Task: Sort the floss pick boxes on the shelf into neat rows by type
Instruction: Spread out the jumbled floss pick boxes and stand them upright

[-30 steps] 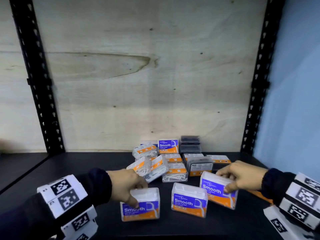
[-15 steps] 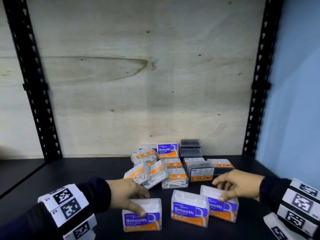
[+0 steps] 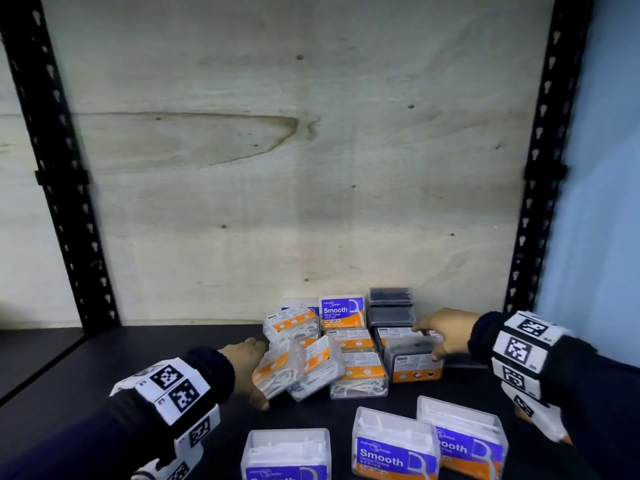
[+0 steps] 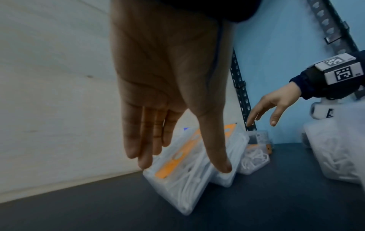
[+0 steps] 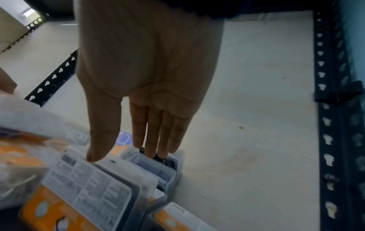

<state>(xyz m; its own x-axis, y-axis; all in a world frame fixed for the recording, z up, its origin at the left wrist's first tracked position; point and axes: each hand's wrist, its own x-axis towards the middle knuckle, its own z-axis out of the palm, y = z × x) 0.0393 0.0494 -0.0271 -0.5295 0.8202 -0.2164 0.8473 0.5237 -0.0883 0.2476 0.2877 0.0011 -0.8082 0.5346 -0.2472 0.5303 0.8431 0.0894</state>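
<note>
Three clear boxes with purple "Smooth" labels stand in a front row: left (image 3: 287, 455), middle (image 3: 391, 448), right (image 3: 464, 441). Behind them lies a jumbled pile of boxes showing orange back labels. My left hand (image 3: 255, 373) reaches a tilted clear box (image 3: 277, 370) at the pile's left; its straight fingers (image 4: 144, 162) touch the top edge, and the thumb rests on the box beside it. My right hand (image 3: 427, 342) spans a dark box (image 3: 412, 363) at the pile's right, fingers straight, thumb (image 5: 92, 156) on the rim.
An upright "Smooth" box (image 3: 342, 311) and stacked dark boxes (image 3: 391, 306) stand against the plywood back wall. Black slotted uprights (image 3: 540, 174) frame the shelf. The dark shelf board (image 3: 145, 358) stretches out to the left of the pile. A blue wall is at right.
Both hands have let go of the outer front-row boxes and moved back to the pile. The view has shifted, so the front row sits lower in the frame.
</note>
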